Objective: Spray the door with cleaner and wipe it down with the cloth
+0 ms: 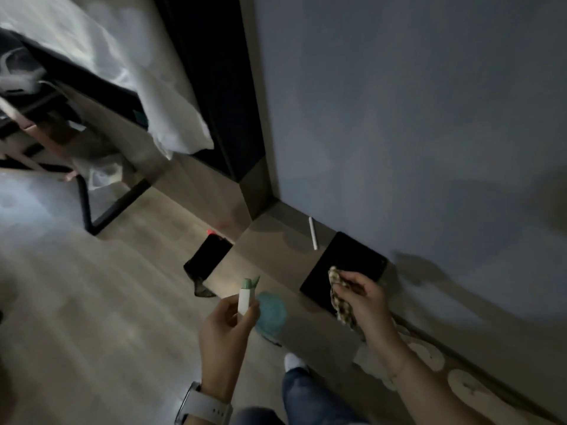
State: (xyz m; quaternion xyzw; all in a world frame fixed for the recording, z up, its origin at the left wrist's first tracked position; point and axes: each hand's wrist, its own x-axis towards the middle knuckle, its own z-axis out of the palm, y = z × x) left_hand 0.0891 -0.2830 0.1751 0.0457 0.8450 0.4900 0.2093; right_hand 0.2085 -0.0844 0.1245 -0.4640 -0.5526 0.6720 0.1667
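The grey-blue door fills the upper right of the dim head view. My left hand grips a small white spray bottle with a green nozzle, held upright in front of me and away from the door. My right hand pinches a checked cloth, which hangs bunched below the fingers. Both hands are low, a short way from the door's bottom edge.
A black square pad and a white stick lie on the wooden floor by the door. A teal round thing sits near my foot. A black phone-like slab, a desk with black legs and white fabric stand left.
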